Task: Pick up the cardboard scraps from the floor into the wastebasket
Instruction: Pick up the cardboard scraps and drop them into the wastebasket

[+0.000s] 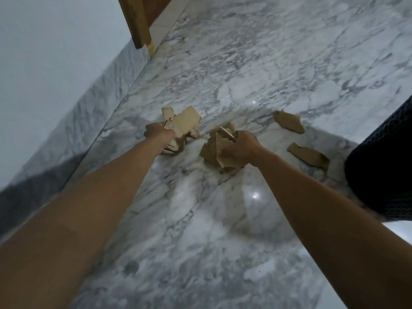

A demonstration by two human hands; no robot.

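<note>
While a bundle of scraps [178, 128] is gripped in the left hand [157, 131] and another bunch [214, 150] in the right hand [242, 147], the wastebasket [383, 166] is found just right of the latter.

A white wall [44, 52] is standing on the left, and maybe a brown wooden door frame [138, 21] is showing up top.

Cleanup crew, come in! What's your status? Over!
Left hand and right hand each grip cardboard scraps. Two loose scraps on floor beside black wastebasket. Path clear.
</note>
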